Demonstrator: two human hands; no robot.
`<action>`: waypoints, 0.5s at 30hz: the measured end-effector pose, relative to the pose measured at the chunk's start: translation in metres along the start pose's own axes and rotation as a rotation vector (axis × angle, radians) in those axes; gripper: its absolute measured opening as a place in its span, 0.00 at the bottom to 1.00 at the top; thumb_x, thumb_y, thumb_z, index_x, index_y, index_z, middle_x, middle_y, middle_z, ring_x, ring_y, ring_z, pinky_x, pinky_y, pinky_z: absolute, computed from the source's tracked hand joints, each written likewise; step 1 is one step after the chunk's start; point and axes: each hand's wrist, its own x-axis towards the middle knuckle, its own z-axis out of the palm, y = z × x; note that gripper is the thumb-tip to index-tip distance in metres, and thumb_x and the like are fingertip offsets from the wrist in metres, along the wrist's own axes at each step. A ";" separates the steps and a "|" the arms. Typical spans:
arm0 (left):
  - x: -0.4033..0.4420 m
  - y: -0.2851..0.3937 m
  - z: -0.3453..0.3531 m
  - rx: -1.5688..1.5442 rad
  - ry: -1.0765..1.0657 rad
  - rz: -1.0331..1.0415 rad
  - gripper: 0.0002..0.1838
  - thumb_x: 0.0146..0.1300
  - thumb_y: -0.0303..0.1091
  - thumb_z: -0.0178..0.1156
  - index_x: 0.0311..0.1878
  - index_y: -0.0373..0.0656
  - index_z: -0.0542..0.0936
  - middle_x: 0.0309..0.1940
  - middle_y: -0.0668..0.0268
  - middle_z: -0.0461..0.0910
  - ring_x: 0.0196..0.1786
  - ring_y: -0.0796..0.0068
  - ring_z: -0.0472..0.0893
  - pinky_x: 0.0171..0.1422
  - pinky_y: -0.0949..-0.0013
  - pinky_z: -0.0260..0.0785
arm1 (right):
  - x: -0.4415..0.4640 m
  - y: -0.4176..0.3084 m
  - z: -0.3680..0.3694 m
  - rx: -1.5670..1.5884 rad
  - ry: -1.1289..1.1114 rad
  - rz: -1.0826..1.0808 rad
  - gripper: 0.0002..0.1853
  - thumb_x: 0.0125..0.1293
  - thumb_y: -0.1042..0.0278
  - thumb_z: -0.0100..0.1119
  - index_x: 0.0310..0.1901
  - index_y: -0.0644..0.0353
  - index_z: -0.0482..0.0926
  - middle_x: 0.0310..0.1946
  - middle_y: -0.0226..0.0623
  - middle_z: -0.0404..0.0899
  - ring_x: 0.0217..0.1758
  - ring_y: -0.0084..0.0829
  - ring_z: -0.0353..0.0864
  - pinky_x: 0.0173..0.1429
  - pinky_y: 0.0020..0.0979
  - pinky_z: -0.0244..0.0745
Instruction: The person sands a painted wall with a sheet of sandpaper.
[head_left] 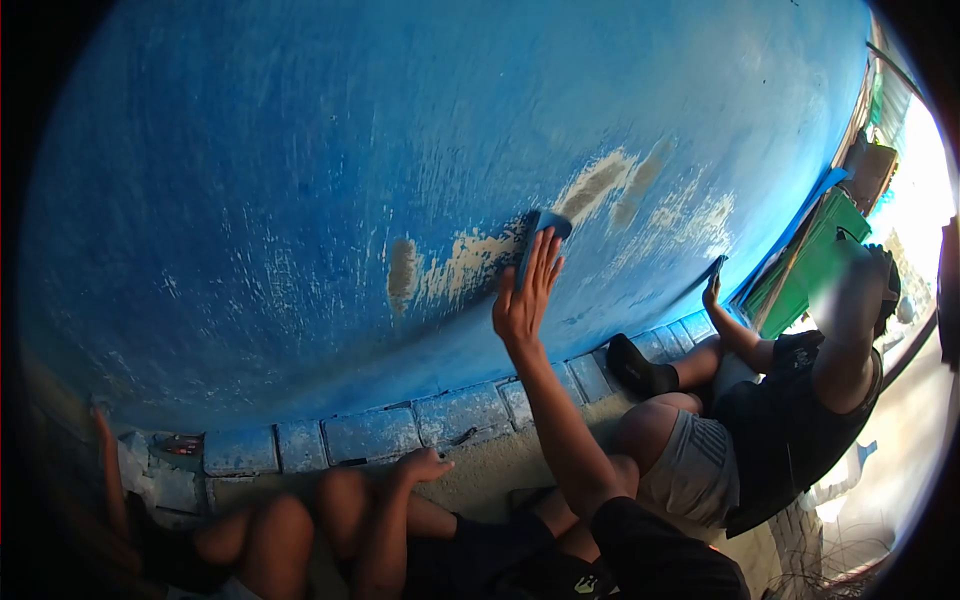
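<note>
On the blue painted wall point(300, 130), my right hand point(525, 300) presses a dark sheet of sandpaper point(545, 222) flat under stretched fingers. Scraped pale patches point(465, 265) and grey-brown patches point(600, 190) show on both sides of that hand. My left hand point(425, 466) holds nothing and hangs loosely near my bent knee, its fingers partly apart. It is away from the wall, above the sandy ground.
A person point(800, 430) sits to my right, one hand point(712, 290) with a dark piece at the wall. At far left, another person's hand point(100, 420) touches the wall. Blocks point(370, 435) line the wall's foot. A green panel point(815, 260) leans at right.
</note>
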 end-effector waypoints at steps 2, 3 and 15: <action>-0.006 0.004 -0.005 -0.027 -0.059 -0.069 0.38 0.61 0.64 0.51 0.40 0.26 0.79 0.42 0.41 0.80 0.49 0.48 0.80 0.56 0.53 0.71 | 0.023 -0.001 -0.005 0.005 0.031 -0.006 0.30 0.75 0.56 0.32 0.73 0.64 0.47 0.75 0.49 0.42 0.79 0.48 0.34 0.76 0.50 0.25; -0.005 0.002 -0.003 -0.028 -0.059 -0.069 0.38 0.61 0.64 0.51 0.40 0.26 0.79 0.42 0.41 0.80 0.49 0.48 0.80 0.56 0.53 0.71 | 0.033 -0.001 -0.006 0.007 0.063 -0.015 0.30 0.75 0.56 0.31 0.73 0.63 0.47 0.75 0.48 0.42 0.79 0.47 0.34 0.76 0.50 0.25; 0.007 -0.010 0.008 -0.005 -0.040 -0.015 0.39 0.62 0.63 0.51 0.47 0.25 0.77 0.48 0.40 0.78 0.53 0.48 0.78 0.59 0.54 0.69 | -0.061 -0.032 0.007 -0.018 -0.263 -0.011 0.34 0.74 0.51 0.33 0.73 0.64 0.43 0.75 0.49 0.40 0.79 0.48 0.32 0.77 0.51 0.24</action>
